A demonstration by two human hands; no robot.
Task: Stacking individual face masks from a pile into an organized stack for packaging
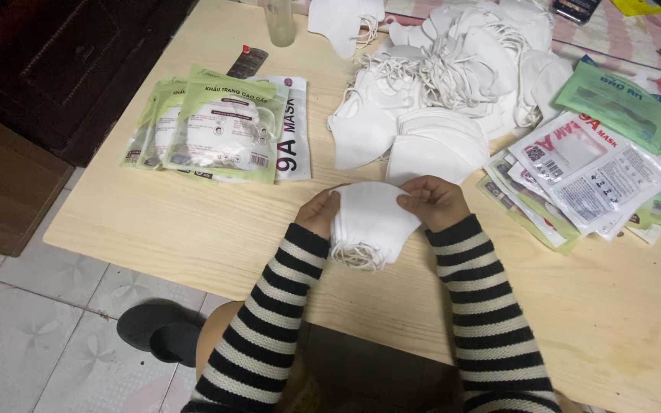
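A stack of folded white face masks [371, 218] is held over the near edge of a pale wooden bench [193, 222].

The stack is gripped at its left edge by the left hand [317, 213] and at its upper right by the right hand [435, 202], both grips closed on it; ear loops are seen hanging below; a heap of loose white masks [437, 84] lies beyond; green packets [216, 126] are stacked to the left; printed sleeves [590, 172] are fanned to the right.

Two hands [319, 213], one held mask stack [369, 222], one loose mask heap [437, 84], two packet piles [219, 126], one clear glass [279, 21], one dark shoe [158, 330]
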